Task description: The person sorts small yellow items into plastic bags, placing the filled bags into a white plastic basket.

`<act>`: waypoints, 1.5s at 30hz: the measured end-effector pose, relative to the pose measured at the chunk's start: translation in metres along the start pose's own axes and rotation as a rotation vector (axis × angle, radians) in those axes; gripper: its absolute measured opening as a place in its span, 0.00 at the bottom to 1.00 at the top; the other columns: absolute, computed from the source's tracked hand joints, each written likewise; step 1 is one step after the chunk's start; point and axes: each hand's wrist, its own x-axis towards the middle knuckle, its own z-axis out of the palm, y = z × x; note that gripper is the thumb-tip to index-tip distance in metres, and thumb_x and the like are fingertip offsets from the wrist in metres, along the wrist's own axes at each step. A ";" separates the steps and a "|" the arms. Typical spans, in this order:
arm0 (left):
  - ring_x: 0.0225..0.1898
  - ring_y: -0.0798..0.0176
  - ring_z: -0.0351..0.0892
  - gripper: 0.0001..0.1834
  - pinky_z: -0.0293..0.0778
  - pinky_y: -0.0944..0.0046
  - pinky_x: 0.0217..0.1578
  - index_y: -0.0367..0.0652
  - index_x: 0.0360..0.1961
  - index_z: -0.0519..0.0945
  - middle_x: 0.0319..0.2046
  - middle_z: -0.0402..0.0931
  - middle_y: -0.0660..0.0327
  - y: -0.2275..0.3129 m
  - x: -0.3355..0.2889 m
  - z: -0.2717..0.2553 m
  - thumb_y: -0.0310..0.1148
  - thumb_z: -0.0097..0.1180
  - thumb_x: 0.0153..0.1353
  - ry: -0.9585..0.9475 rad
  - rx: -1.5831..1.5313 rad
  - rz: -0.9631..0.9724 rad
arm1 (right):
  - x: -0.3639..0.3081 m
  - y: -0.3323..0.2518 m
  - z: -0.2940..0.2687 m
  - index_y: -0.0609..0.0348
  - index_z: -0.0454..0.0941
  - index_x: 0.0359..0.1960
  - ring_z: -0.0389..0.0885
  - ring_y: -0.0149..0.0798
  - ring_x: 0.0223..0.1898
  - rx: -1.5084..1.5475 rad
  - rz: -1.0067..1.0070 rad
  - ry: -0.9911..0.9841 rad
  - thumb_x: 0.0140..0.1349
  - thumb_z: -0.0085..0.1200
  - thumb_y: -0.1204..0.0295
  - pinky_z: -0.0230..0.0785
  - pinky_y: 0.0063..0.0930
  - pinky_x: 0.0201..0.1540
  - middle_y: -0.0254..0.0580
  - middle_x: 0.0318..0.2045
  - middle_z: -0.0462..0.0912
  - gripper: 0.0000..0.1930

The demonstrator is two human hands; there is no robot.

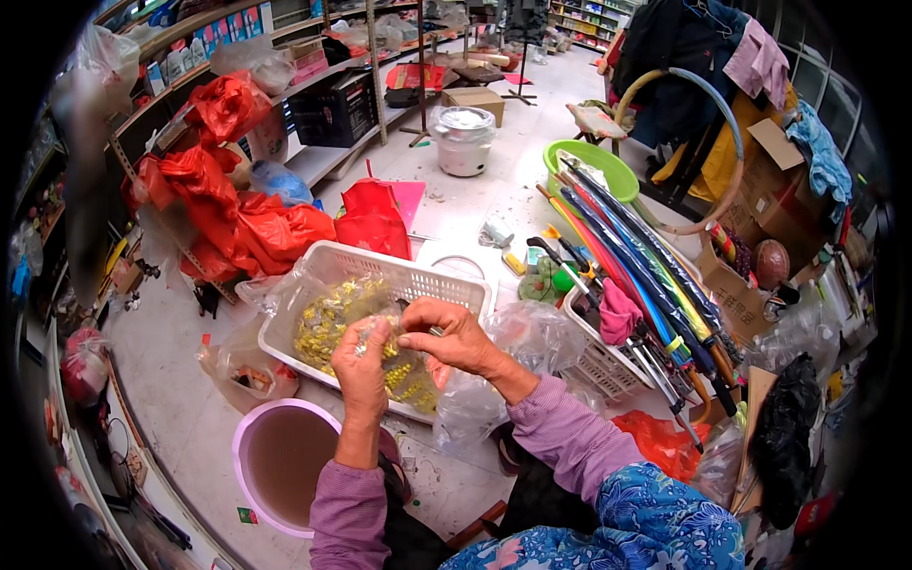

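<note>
My left hand [361, 366] is closed in a pinch, thumb up, over a white slotted plastic basket [432, 283]. Close beside it, my right hand [451, 337] also pinches, thumb and forefinger pressed together. Something small and pale shows at the left fingertips; what either hand holds is too small to make out. Below both hands the basket holds many small yellow pieces [328, 318], some seemingly in clear plastic. A clear plastic bag [470, 408] hangs over the basket's right front, under my right forearm.
A pink-rimmed basin [249, 475] of murky water stands at my left, with a plastic bag [249, 366] behind it. Umbrellas [646, 256] lean across a second white basket [608, 366] at right. Ahead stand a rice cooker [464, 142] and a green tub [617, 176]; shelves line the left.
</note>
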 end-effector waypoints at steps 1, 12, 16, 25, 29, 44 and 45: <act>0.33 0.74 0.71 0.10 0.68 0.73 0.36 0.35 0.37 0.78 0.32 0.75 0.65 0.001 0.004 0.000 0.31 0.58 0.57 0.033 -0.004 0.024 | -0.003 -0.005 -0.003 0.62 0.76 0.39 0.74 0.28 0.37 -0.011 0.155 0.005 0.45 0.65 0.74 0.67 0.20 0.41 0.34 0.33 0.78 0.18; 0.31 0.74 0.70 0.10 0.69 0.72 0.33 0.36 0.34 0.78 0.29 0.75 0.65 0.012 0.016 0.020 0.32 0.60 0.55 0.002 0.016 0.118 | 0.001 0.008 0.010 0.64 0.75 0.45 0.77 0.27 0.36 0.091 0.280 -0.056 0.43 0.65 0.77 0.71 0.23 0.40 0.36 0.35 0.81 0.24; 0.35 0.73 0.72 0.15 0.70 0.73 0.37 0.38 0.41 0.76 0.35 0.76 0.62 0.014 0.019 0.012 0.34 0.60 0.55 -0.125 -0.058 0.061 | -0.001 0.002 0.023 0.64 0.79 0.39 0.76 0.23 0.33 0.111 0.263 0.039 0.52 0.58 0.79 0.70 0.19 0.36 0.32 0.32 0.81 0.11; 0.55 0.59 0.65 0.42 0.59 0.63 0.56 0.25 0.58 0.58 0.56 0.63 0.46 -0.013 -0.019 0.008 0.44 0.62 0.52 -0.119 -0.032 -0.300 | -0.008 -0.027 -0.048 0.63 0.79 0.40 0.81 0.30 0.33 0.254 -0.026 0.332 0.53 0.57 0.81 0.75 0.24 0.37 0.40 0.35 0.82 0.12; 0.53 0.54 0.67 0.49 0.63 0.62 0.54 0.21 0.57 0.57 0.51 0.67 0.42 -0.064 -0.059 0.004 0.45 0.67 0.44 -0.092 0.447 -0.408 | -0.021 -0.049 -0.083 0.64 0.77 0.41 0.81 0.35 0.34 0.247 -0.099 0.486 0.55 0.54 0.80 0.76 0.29 0.38 0.41 0.36 0.81 0.11; 0.35 0.65 0.75 0.17 0.72 0.64 0.35 0.33 0.48 0.71 0.39 0.76 0.57 -0.142 -0.056 0.000 0.30 0.51 0.59 -0.012 0.105 -0.848 | -0.132 0.084 -0.130 0.61 0.77 0.43 0.78 0.31 0.39 0.090 0.134 1.054 0.57 0.55 0.76 0.71 0.26 0.43 0.37 0.39 0.80 0.11; 0.34 0.66 0.75 0.16 0.72 0.64 0.35 0.34 0.49 0.71 0.38 0.76 0.58 -0.137 -0.054 0.007 0.28 0.48 0.60 0.034 0.038 -0.812 | -0.133 0.089 -0.128 0.61 0.77 0.43 0.78 0.31 0.39 0.097 0.151 1.082 0.57 0.55 0.76 0.71 0.25 0.43 0.37 0.39 0.80 0.11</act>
